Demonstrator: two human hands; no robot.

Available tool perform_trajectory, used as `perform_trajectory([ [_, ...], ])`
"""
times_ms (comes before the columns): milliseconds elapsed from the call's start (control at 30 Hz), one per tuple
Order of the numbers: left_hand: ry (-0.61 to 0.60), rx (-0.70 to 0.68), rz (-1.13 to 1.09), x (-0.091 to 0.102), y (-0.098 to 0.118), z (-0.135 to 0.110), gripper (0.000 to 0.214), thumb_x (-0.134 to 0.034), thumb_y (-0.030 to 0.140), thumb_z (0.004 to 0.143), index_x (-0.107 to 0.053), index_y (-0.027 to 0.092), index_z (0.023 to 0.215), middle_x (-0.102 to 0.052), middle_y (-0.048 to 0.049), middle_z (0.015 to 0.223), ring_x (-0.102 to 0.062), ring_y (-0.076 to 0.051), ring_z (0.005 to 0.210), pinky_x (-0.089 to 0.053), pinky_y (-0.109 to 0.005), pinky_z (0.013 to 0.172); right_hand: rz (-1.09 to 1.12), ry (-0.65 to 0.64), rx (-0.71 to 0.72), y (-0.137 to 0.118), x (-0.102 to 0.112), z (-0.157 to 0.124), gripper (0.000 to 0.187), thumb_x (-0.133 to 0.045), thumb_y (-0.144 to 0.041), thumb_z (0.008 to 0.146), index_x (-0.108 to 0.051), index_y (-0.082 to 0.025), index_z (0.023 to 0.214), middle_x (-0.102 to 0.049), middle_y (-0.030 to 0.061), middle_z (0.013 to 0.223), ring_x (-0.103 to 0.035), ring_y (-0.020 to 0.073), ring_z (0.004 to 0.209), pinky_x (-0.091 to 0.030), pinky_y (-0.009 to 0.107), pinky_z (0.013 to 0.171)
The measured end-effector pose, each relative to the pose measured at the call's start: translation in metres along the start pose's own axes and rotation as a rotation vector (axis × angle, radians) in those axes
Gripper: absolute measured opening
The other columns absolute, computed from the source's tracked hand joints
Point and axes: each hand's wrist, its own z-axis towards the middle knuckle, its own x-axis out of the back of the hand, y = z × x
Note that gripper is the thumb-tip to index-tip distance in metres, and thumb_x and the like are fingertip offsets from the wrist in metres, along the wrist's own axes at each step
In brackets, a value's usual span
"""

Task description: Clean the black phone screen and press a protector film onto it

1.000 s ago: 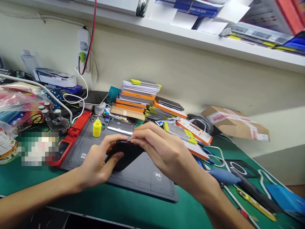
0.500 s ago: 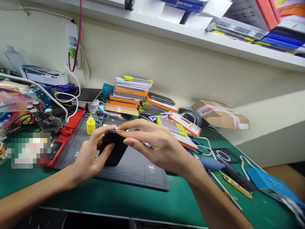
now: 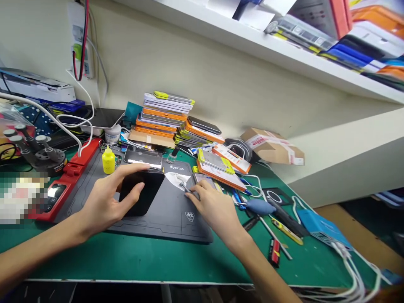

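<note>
My left hand (image 3: 110,198) holds a black phone-shaped panel (image 3: 143,198), tilted up over the grey work mat (image 3: 167,229). Its index finger lies along the panel's upper edge and the thumb is in front of the dark face; the other fingers are mostly hidden. To the right, my right hand (image 3: 214,206) pinches a slim grey metal tool (image 3: 186,187), whose kind I cannot make out. The tool's tip is over a white cloth or wipe (image 3: 176,180) on the mat. Behind the panel lies another phone-like part (image 3: 143,157) with a pale strip.
A yellow bottle (image 3: 108,160) stands at the mat's left, near a red device (image 3: 71,181). Stacked phone boxes (image 3: 164,122) stand behind. Rightward lie a blue air blower (image 3: 260,206), a yellow cutter (image 3: 287,231) and a blue box with cables (image 3: 325,227). A shelf (image 3: 221,31) overhangs.
My right hand has left the panel's top edge, moved right and down, and now holds the slim tool. My left thumb has come away from the panel's face. The view has shifted right.
</note>
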Motion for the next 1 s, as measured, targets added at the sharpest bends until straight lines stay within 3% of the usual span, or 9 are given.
perform_trajectory([
  [67,0.003,-0.038,0.017,0.000,-0.001,0.001,0.032,-0.069,0.016,0.102,-0.067,0.028,0.132,-0.082,0.0031,0.117,-0.076,-0.007,0.084,-0.057,-0.012,0.068,0.031,0.018,0.021,0.001,-0.002,-0.005,0.034,-0.057,-0.047,0.104,-0.071,-0.022,0.087,-0.077,0.0096,0.101,-0.067,0.0192,0.066,-0.030,0.030,0.052],
  [233,0.005,-0.117,0.058,0.001,-0.006,0.001,0.032,-0.072,0.022,0.103,-0.068,0.030,0.134,-0.084,0.0018,0.121,-0.078,-0.008,0.081,-0.053,-0.013,0.058,0.214,0.103,0.121,-0.010,0.006,-0.006,0.026,-0.056,-0.041,0.108,-0.065,-0.021,0.122,-0.078,0.0048,0.094,-0.072,0.0179,0.069,-0.052,0.030,0.059],
  [333,-0.008,-0.170,0.109,0.002,-0.004,-0.002,0.035,-0.071,0.023,0.104,-0.067,0.031,0.138,-0.085,0.0023,0.122,-0.076,-0.006,0.067,-0.055,-0.014,0.059,0.338,0.163,0.202,-0.024,0.009,-0.008,0.022,-0.053,-0.035,0.111,-0.062,-0.022,0.126,-0.079,0.0076,0.107,-0.076,0.0168,0.078,-0.059,0.029,0.063],
  [433,-0.023,-0.210,0.105,0.003,-0.001,-0.004,0.036,-0.070,0.022,0.104,-0.069,0.031,0.138,-0.086,0.0023,0.120,-0.082,-0.009,0.078,-0.059,-0.013,0.067,0.442,0.221,0.275,-0.039,0.008,-0.008,0.018,-0.055,-0.031,0.110,-0.061,-0.025,0.126,-0.079,0.0078,0.118,-0.076,0.0153,0.080,-0.063,0.031,0.070],
  [533,-0.026,-0.187,0.069,0.004,0.002,-0.005,0.032,-0.069,0.021,0.104,-0.069,0.031,0.134,-0.086,0.0023,0.119,-0.084,-0.011,0.086,-0.061,-0.013,0.072,0.531,0.267,0.320,-0.054,0.011,-0.003,0.015,-0.055,-0.029,0.111,-0.060,-0.026,0.125,-0.079,0.0066,0.118,-0.075,0.0146,0.079,-0.063,0.031,0.068],
  [633,-0.009,-0.102,0.021,0.003,0.003,-0.004,0.024,-0.069,0.026,0.105,-0.070,0.029,0.129,-0.085,0.0013,0.118,-0.084,-0.013,0.094,-0.063,-0.015,0.079,0.615,0.309,0.343,-0.074,0.021,0.011,0.025,-0.049,-0.030,0.113,-0.055,-0.027,0.137,-0.078,0.0043,0.106,-0.071,0.0147,0.072,-0.060,0.029,0.059],
  [767,0.020,-0.020,-0.121,0.001,0.006,-0.003,0.016,-0.071,0.030,0.106,-0.072,0.026,0.121,-0.086,0.0013,0.112,-0.083,-0.012,0.099,-0.063,-0.014,0.086,0.743,0.385,0.284,-0.115,0.037,0.037,0.047,-0.036,-0.033,0.117,-0.030,-0.032,0.163,-0.074,0.0031,0.096,-0.059,0.0142,0.054,-0.049,0.029,0.045],
  [900,-0.004,0.004,-0.166,0.001,0.009,-0.003,0.020,-0.070,0.027,0.107,-0.072,0.025,0.126,-0.085,0.0000,0.116,-0.083,-0.012,0.103,-0.063,-0.014,0.089,0.695,0.427,0.250,-0.155,0.039,0.050,0.049,-0.025,-0.037,0.118,-0.016,-0.036,0.167,-0.072,0.0086,0.116,-0.062,0.0145,0.060,-0.049,0.029,0.046],
  [1000,-0.041,0.008,-0.171,0.002,0.010,-0.003,0.023,-0.070,0.026,0.106,-0.073,0.024,0.129,-0.086,-0.0014,0.114,-0.084,-0.014,0.095,-0.064,-0.016,0.080,0.468,0.439,0.275,-0.171,0.027,0.048,0.053,-0.033,-0.034,0.117,-0.022,-0.037,0.169,-0.066,0.0139,0.136,-0.069,0.0170,0.077,-0.054,0.029,0.053],
])
